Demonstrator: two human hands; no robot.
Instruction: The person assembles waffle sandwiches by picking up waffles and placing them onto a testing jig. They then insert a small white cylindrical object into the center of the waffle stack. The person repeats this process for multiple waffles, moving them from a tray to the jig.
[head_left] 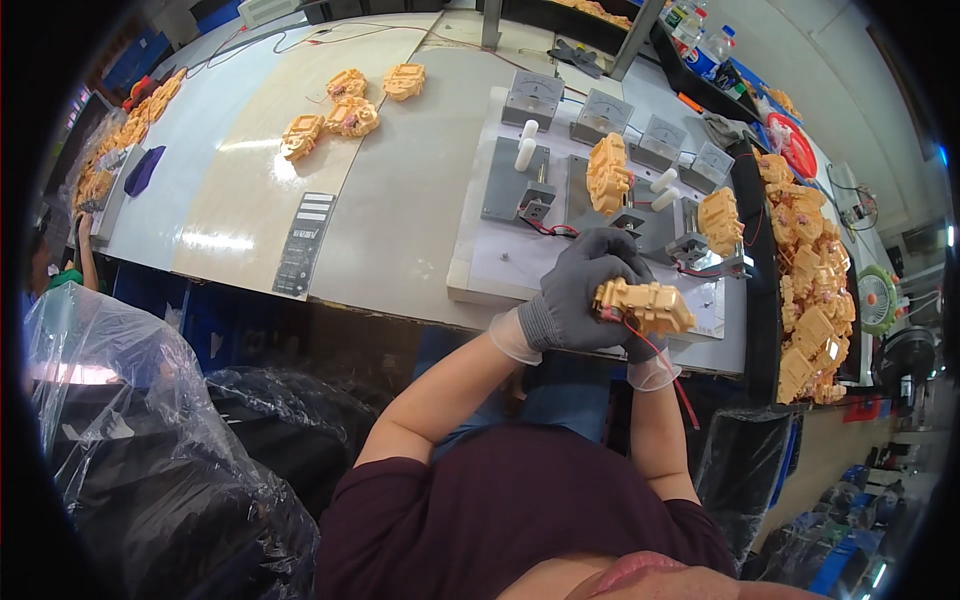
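My left hand (pixel 580 295), in a grey glove over a clear cuff, is closed on a yellow-orange plastic housing (pixel 650 306) with red wires, held above the table's front edge. My right hand (pixel 645 348), gloved alike, is behind and below that housing; its fingers are mostly hidden. Just beyond my hands is a white board (pixel 480 270) with grey test fixtures. Two similar housings stand on the fixtures, one at the middle (pixel 608 175) and one at the right (pixel 720 222). White rollers (pixel 525 145) and several analog meters (pixel 533 98) stand on the board too.
Several housings (pixel 350 117) lie on the table to the left. A black tray (pixel 765 330) heaped with housings runs along the right. Bottles (pixel 710 50) and a grey glove (pixel 577 58) are at the back. Clear plastic sheeting (pixel 140 370) covers things at the left; another person's arm (pixel 86 255) shows there.
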